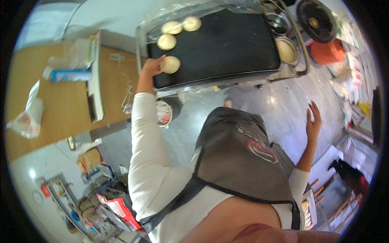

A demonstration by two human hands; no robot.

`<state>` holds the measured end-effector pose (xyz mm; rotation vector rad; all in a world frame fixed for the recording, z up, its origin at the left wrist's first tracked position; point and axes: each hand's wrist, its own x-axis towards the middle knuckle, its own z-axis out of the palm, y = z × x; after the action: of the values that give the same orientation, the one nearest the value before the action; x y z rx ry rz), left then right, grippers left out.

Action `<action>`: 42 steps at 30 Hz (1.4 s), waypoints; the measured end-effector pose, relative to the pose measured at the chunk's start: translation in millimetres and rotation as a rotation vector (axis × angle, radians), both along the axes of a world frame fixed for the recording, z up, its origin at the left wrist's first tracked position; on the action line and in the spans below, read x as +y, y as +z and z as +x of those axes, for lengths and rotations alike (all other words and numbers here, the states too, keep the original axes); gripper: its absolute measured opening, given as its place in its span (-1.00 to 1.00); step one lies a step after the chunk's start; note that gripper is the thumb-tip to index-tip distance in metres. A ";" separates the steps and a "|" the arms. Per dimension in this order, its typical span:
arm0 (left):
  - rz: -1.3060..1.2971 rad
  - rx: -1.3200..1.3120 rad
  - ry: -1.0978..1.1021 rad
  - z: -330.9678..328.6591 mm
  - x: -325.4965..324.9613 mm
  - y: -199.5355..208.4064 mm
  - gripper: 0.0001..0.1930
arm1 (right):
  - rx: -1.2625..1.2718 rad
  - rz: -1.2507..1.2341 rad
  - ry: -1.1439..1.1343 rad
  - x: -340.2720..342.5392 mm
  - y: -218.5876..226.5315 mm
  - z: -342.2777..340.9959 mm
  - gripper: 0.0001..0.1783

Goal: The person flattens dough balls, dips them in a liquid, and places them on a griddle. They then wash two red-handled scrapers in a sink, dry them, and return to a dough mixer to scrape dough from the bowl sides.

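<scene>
A black baking tray point(219, 44) lies in front of me with several round, pale dough balls along its left side. At the tray's near left corner my left hand point(152, 68) grips the nearest dough ball point(170, 65); the thumb shows at its edge, and the other fingers are partly hidden. Farther back on the tray rest another dough ball point(166, 41) and, close together, two more at the far left, one dough ball point(172, 27) beside the other point(192, 24). Well away from the tray, my right hand point(313, 119) hangs at my right side, fingers apart, holding nothing.
Clear plastic film point(162, 16) is bunched along the tray's far edge. A metal rack frame point(304, 65) surrounds the tray, with a bowl of pale contents point(287, 50) at its right. A wooden table point(60, 105) stands left, carrying a blue-and-white roll point(71, 75). A black fan point(316, 20) is far right.
</scene>
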<state>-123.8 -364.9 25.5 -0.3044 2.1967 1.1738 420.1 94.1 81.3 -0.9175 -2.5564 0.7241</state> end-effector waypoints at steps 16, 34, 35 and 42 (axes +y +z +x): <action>0.545 -0.002 -0.410 95.3 279.6 -5.6 -0.58 | -0.502 0.271 0.374 87.7 -131.1 -209.2 -0.51; -0.181 1.246 -1.488 124.6 337.0 -24.8 -0.39 | -0.521 0.334 0.492 102.7 -141.6 -213.1 -0.61; -0.109 1.297 -1.453 122.1 337.0 -24.4 -0.38 | -0.549 0.314 0.500 103.2 -141.8 -214.2 -0.62; -0.063 1.172 -1.646 111.6 340.4 -25.2 -0.32 | -0.368 0.193 0.454 98.8 -105.6 -218.4 -0.67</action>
<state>-12.3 -24.5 0.2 2.1884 2.0762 0.1700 201.7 192.8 -24.3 -0.4385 -3.1453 0.4341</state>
